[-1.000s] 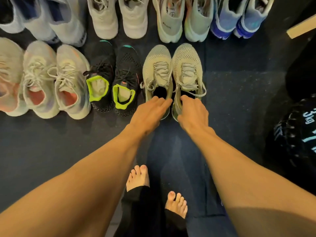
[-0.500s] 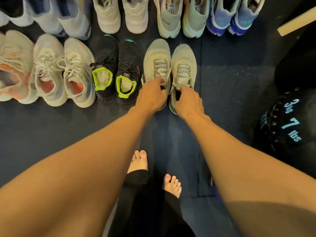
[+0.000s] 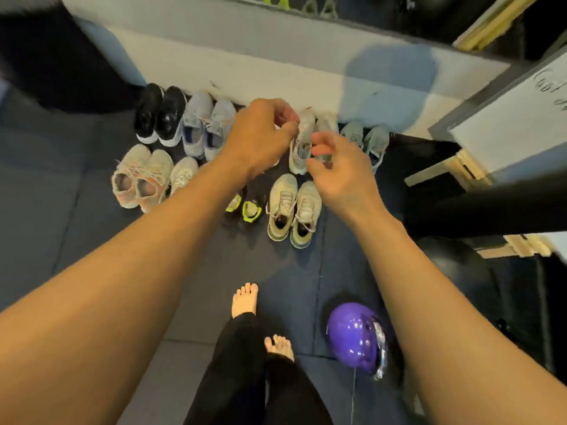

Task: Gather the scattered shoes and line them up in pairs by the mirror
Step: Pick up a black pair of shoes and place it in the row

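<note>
Olive sneakers (image 3: 285, 197) point toes away; left hand (image 3: 257, 139), right hand (image 3: 340, 176) fingers loosely curled, empty

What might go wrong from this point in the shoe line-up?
1. The purple balloon lies on the floor close to the nearer bare foot. A step back or sideways could land on it or catch its string.
2. The olive pair in the front row has loose laces trailing over its sides, and these may snag or get trodden on.
</note>
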The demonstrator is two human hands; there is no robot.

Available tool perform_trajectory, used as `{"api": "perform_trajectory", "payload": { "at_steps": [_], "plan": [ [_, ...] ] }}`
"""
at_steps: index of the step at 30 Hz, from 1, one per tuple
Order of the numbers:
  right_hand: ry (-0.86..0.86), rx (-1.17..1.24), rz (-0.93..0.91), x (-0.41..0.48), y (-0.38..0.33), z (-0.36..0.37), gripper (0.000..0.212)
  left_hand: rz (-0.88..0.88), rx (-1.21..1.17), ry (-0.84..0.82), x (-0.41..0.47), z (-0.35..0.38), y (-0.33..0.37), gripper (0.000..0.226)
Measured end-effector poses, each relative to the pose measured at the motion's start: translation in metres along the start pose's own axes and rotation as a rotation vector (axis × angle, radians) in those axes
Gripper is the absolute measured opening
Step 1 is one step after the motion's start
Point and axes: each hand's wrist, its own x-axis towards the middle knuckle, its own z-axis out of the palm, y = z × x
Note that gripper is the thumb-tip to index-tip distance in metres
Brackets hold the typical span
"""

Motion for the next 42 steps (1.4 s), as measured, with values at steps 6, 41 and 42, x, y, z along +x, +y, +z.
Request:
{"api": "perform_trajectory", "payload": {
  "at_steps": [6,41,42],
  "plan": [
    [0.04,0.176,-0.302,-0.072,-0.14,-0.096,0.036,0.167,0.118,0.201,-0.102,-0.136,0.135,0.019],
    [-1.283,0.578,-1.58,-0.943,-0.513,0.046,0.031,-0.63,0.519,1.841,-1.136,-0.337,0.242,0.029],
    [-1.345,0.58,-1.6,-0.974,-0.511,0.053,0.03,-0.684,0.528,1.883,-1.166,-0.326,0.242,0.029]
  ]
}}
